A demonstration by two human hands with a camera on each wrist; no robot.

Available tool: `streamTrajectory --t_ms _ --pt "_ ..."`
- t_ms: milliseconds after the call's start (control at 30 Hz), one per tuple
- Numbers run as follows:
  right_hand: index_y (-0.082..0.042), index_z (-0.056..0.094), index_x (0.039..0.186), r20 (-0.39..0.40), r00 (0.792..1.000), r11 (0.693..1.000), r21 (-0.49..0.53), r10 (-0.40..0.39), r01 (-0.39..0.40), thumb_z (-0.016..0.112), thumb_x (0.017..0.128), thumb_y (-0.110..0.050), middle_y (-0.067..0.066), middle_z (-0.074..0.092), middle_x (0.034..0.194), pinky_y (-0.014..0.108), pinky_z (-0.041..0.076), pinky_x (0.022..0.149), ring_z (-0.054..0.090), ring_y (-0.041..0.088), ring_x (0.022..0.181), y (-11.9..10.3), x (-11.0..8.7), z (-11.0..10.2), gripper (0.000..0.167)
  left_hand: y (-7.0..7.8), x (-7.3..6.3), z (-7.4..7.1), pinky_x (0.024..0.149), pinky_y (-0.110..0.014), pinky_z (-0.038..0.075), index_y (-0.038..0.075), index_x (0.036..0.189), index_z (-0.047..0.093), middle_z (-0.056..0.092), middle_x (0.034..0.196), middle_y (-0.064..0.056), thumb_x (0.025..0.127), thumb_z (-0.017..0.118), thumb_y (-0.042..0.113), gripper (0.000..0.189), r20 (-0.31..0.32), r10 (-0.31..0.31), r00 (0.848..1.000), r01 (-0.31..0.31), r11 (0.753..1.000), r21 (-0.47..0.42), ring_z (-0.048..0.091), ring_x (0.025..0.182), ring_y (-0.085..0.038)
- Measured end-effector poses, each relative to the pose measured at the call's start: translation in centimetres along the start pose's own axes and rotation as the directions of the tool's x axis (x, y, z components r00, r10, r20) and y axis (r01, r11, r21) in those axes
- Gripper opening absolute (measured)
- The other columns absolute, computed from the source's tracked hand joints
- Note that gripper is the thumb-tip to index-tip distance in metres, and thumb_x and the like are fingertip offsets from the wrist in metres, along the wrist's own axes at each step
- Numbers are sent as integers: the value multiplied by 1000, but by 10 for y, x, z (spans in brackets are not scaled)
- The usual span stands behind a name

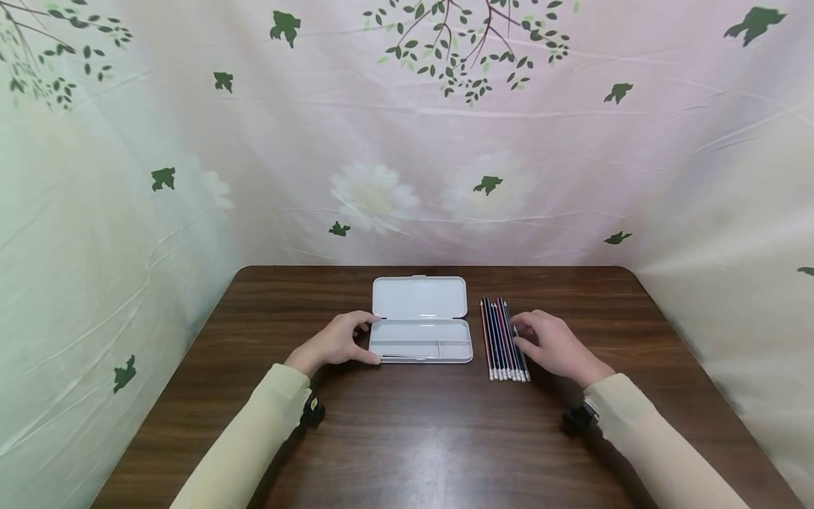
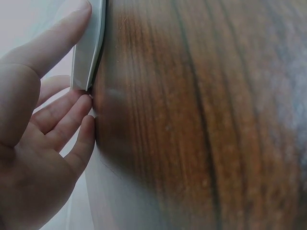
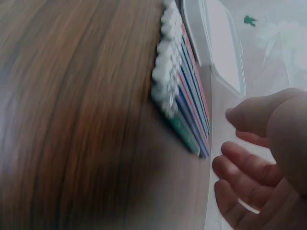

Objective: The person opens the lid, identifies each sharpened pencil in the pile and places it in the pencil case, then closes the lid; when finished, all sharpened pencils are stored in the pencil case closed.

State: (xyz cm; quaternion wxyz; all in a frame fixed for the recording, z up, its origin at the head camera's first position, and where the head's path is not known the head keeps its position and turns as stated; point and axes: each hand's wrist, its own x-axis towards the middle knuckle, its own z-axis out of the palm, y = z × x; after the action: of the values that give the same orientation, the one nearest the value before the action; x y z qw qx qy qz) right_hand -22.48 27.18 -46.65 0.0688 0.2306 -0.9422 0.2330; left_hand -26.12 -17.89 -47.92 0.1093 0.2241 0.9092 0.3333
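An open white pencil case [image 1: 407, 350] lies on the table, its lid [image 1: 420, 297] folded back. Its tray is divided into compartments. My left hand [image 1: 340, 339] holds the case by its left end, thumb at the front corner and fingers farther back. In the left wrist view, the thumb [image 2: 57, 40] lies along the side of the case [image 2: 91, 52]. To the right of the case, a row of pencils [image 1: 502, 343] lies side by side, white eraser ends towards me. My right hand [image 1: 550, 343] is just right of them, fingers loosely bent around nothing, apart from the pencils [image 3: 192, 100] in the right wrist view.
The dark wooden table [image 1: 407, 438] ends at a back edge just behind the case lid. Patterned cloth [image 1: 413, 141] hangs behind the table and along both sides. A small dark camera is strapped to each wrist.
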Motion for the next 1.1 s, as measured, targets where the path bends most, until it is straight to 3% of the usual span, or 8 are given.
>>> streamTrajectory --t_ms 167,300,633,900,1100 --pt "0 68 123 77 992 995 3 100 -101 78 94 -11 12 71 107 45 59 78 66 21 90 10 -4 -1 32 0 0 0 103 -45 53 11 145 62 63 134 -7 73 99 36 84 1 -9 1000 9 1000 -7 59 120 -25" --pt "0 67 122 129 983 991 9 132 -135 78 94 -13 9 70 103 43 59 77 64 19 88 13 -5 1 33 1 0 0 103 -45 53 11 146 61 63 134 -7 74 98 36 85 5 -12 1000 12 1000 -10 59 119 -25" --pt "4 68 121 144 981 991 1 130 -132 77 94 -7 10 70 98 44 59 76 65 21 87 12 1 1 31 2 -1 0 102 -44 52 13 145 62 63 135 -5 73 99 34 84 0 -28 1000 28 1000 5 58 118 -23" --pt "6 66 123 175 960 976 -21 217 -217 74 92 1 13 71 97 45 60 75 66 24 86 8 2 -4 33 3 0 0 103 -43 52 13 146 61 63 135 -4 74 98 35 83 4 -30 1000 30 1000 1 58 120 -23" --pt "7 66 121 178 956 973 -41 231 -228 75 90 2 13 71 94 45 59 73 68 25 85 8 3 -8 33 2 0 0 103 -44 52 12 146 61 63 136 -5 74 98 35 84 6 -21 1000 21 1000 7 58 120 -24"
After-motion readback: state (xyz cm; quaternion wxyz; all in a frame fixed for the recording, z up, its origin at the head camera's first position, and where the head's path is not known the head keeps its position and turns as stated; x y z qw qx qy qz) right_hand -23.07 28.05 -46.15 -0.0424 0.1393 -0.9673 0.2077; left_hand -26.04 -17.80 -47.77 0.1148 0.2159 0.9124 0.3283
